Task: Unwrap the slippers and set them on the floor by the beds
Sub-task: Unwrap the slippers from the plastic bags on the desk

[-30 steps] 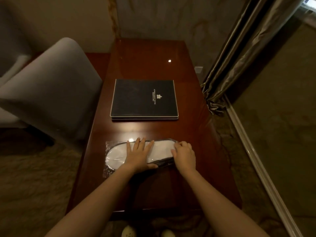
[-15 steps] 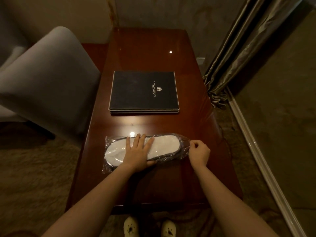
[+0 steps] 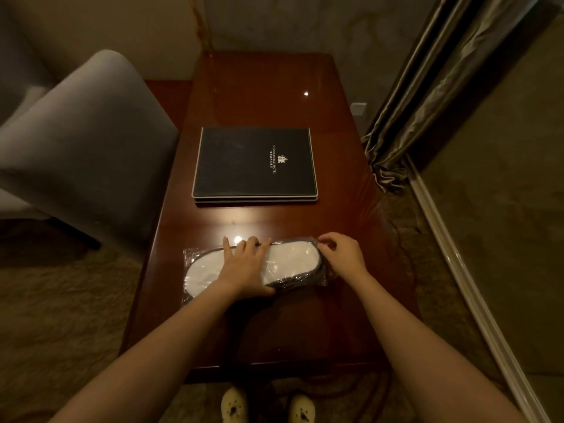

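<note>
White slippers with a dark edge lie sideways in a clear plastic wrapper on the near part of the dark wooden table. My left hand lies flat on the middle of the package, fingers spread, pressing it down. At the package's right end my right hand pinches the wrapper between thumb and fingers. The slippers' right tip is hidden behind that hand.
A black hotel folder lies beyond the package in the table's middle. A grey upholstered chair stands left of the table. Curtains hang at the right, above a pale floor rail. My feet show below the table's near edge.
My right hand slid off the slippers' right end to the wrapper's edge and now pinches it higher up. My left hand has stayed flat on the package.
</note>
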Demonstrator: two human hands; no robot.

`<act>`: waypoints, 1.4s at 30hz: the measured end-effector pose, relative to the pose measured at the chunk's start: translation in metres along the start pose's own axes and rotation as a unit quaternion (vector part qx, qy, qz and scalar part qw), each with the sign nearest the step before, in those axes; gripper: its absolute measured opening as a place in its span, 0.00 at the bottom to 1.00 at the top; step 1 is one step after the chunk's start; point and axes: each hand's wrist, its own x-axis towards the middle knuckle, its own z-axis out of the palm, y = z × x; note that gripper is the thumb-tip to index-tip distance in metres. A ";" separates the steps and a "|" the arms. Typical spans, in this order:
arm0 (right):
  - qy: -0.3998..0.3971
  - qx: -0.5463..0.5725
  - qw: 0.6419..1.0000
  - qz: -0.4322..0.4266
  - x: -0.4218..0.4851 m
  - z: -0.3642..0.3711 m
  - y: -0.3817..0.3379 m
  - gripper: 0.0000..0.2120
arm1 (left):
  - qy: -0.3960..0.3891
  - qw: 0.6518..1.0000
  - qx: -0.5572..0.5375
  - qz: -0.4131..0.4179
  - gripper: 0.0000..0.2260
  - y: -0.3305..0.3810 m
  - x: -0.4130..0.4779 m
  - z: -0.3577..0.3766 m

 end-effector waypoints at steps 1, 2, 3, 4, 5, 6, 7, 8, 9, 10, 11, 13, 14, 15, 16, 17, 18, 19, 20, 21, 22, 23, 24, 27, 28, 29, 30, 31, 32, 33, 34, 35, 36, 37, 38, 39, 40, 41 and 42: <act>0.013 -0.015 1.000 -0.007 0.001 0.001 -0.002 0.10 | 0.001 1.000 -0.004 0.004 0.51 0.000 -0.001 -0.001; 0.029 -0.022 0.999 -0.011 0.001 0.001 -0.003 0.08 | 0.003 1.000 -0.010 0.008 0.50 0.000 -0.002 -0.002; 0.045 -0.019 0.999 -0.014 0.001 0.000 -0.004 0.08 | 0.008 1.000 -0.015 0.012 0.50 -0.002 -0.003 -0.004; 0.064 -0.008 0.998 -0.015 0.001 -0.001 -0.004 0.08 | 0.016 1.000 -0.018 0.018 0.50 -0.003 -0.005 -0.007; 0.084 0.013 0.996 -0.014 0.001 -0.004 -0.003 0.07 | 0.026 0.999 -0.018 0.025 0.50 -0.005 -0.006 -0.010; 0.102 0.045 0.994 -0.006 0.002 -0.008 -0.002 0.07 | 0.038 0.998 -0.018 0.035 0.50 -0.008 -0.008 -0.014; 0.113 0.082 0.990 0.009 0.002 -0.012 -0.001 0.07 | 0.055 0.997 -0.021 0.047 0.49 -0.010 -0.010 -0.018; 0.112 0.116 0.987 0.028 0.002 -0.016 0.002 0.06 | 0.072 0.995 -0.026 0.060 0.49 -0.012 -0.012 -0.022; 0.099 0.137 0.984 0.047 0.002 -0.019 0.003 0.06 | 0.087 0.993 -0.027 0.072 0.49 -0.013 -0.013 -0.026; 0.078 0.138 0.985 0.064 0.002 -0.020 0.004 0.07 | 0.096 0.992 -0.022 0.082 0.50 -0.013 -0.015 -0.030; 0.060 0.126 0.987 0.074 0.001 -0.021 0.005 0.08 | 0.099 0.991 -0.012 0.086 0.50 -0.014 -0.017 -0.033; 0.074 0.101 0.991 0.052 -0.004 -0.024 0.001 0.08 | 0.099 0.992 -0.001 0.081 0.50 -0.016 -0.020 -0.038; 0.103 0.092 0.990 0.018 -0.007 -0.028 -0.004 0.08 | 0.099 0.992 -0.008 0.074 0.50 -0.017 -0.022 -0.041; 0.131 0.084 0.987 -0.029 -0.011 -0.032 -0.010 0.07 | 0.101 0.993 -0.017 0.067 0.50 -0.019 -0.023 -0.044; 0.147 0.073 0.983 -0.080 -0.016 -0.037 -0.018 0.05 | 0.103 0.992 -0.025 0.062 0.50 -0.020 -0.024 -0.047; 0.151 0.058 0.978 -0.129 -0.020 -0.041 -0.026 0.05 | 0.107 0.992 -0.031 0.059 0.50 -0.021 -0.025 -0.049; 0.148 0.037 0.974 -0.170 -0.024 -0.045 -0.033 0.04 | 0.111 0.991 -0.035 0.058 0.50 -0.022 -0.027 -0.052; 0.142 0.020 0.970 -0.197 -0.027 -0.047 -0.039 0.05 | 0.116 0.991 -0.039 0.057 0.50 -0.022 -0.027 -0.054; 0.131 0.014 0.969 -0.209 -0.030 -0.049 -0.044 0.06 | 0.120 0.990 -0.043 0.055 0.50 -0.021 -0.028 -0.056; 0.110 0.025 0.972 -0.205 -0.030 -0.052 -0.048 0.08 | 0.123 0.990 -0.049 0.052 0.50 -0.021 -0.029 -0.058; 0.078 0.047 0.977 -0.191 -0.030 -0.054 -0.052 0.09 | 0.124 0.990 -0.054 0.051 0.50 -0.020 -0.030 -0.060; 0.039 0.065 0.982 -0.174 -0.030 -0.055 -0.055 0.10 | 0.125 0.989 -0.055 0.054 0.50 -0.018 -0.031 -0.061; 0.006 0.068 0.985 -0.160 -0.029 -0.057 -0.059 0.11 | 0.130 0.988 -0.053 0.059 0.50 -0.017 -0.032 -0.061; -0.026 0.030 0.989 -0.142 -0.025 -0.056 -0.066 0.13 | 0.146 0.986 -0.038 0.072 0.49 -0.012 -0.035 -0.062; -0.031 0.021 0.990 -0.135 -0.024 -0.055 -0.067 0.14 | 0.150 0.985 -0.034 0.072 0.49 -0.011 -0.036 -0.062; -0.045 0.025 0.991 -0.127 -0.023 -0.056 -0.067 0.14 | 0.153 0.985 -0.031 0.071 0.49 -0.010 -0.036 -0.062; -0.066 0.039 0.990 -0.119 -0.022 -0.057 -0.067 0.14 | 0.154 0.985 -0.027 0.071 0.49 -0.011 -0.037 -0.063; -0.085 0.055 0.988 -0.115 -0.021 -0.060 -0.066 0.14 | 0.154 0.985 -0.023 0.073 0.49 -0.012 -0.037 -0.063; -0.100 0.069 0.986 -0.115 -0.020 -0.063 -0.064 0.14 | 0.150 0.986 -0.018 0.075 0.49 -0.014 -0.038 -0.063; -0.112 0.085 0.984 -0.114 -0.019 -0.067 -0.063 0.13 | 0.144 0.986 -0.016 0.077 0.49 -0.015 -0.038 -0.064; -0.125 0.102 0.980 -0.114 -0.019 -0.071 -0.063 0.12 | 0.137 0.988 -0.016 0.075 0.50 -0.016 -0.039 -0.063; -0.139 0.115 0.977 -0.115 -0.018 -0.074 -0.063 0.11 | 0.130 0.989 -0.020 0.072 0.50 -0.017 -0.039 -0.063; -0.145 0.124 0.974 -0.119 -0.017 -0.078 -0.064 0.10 | 0.124 0.990 -0.024 0.068 0.51 -0.018 -0.038 -0.063; -0.138 0.134 0.974 -0.121 -0.016 -0.082 -0.063 0.09 | 0.120 0.990 -0.028 0.062 0.52 -0.019 -0.038 -0.063; -0.121 0.148 0.974 -0.117 -0.014 -0.087 -0.062 0.09 | 0.115 0.991 -0.032 0.054 0.52 -0.021 -0.038 -0.063; -0.102 0.164 0.975 -0.111 -0.012 -0.092 -0.060 0.08 | 0.110 0.992 -0.036 0.045 0.53 -0.024 -0.038 -0.063; -0.091 0.176 0.975 -0.106 -0.010 -0.098 -0.058 0.07 | 0.105 0.993 -0.038 0.036 0.53 -0.027 -0.039 -0.063; -0.095 0.175 0.974 -0.105 -0.008 -0.103 -0.055 0.06 | 0.100 0.994 -0.036 0.032 0.53 -0.029 -0.039 -0.063; -0.114 0.161 0.974 -0.108 -0.007 -0.107 -0.054 0.05 | 0.096 0.994 -0.029 0.032 0.53 -0.031 -0.039 -0.063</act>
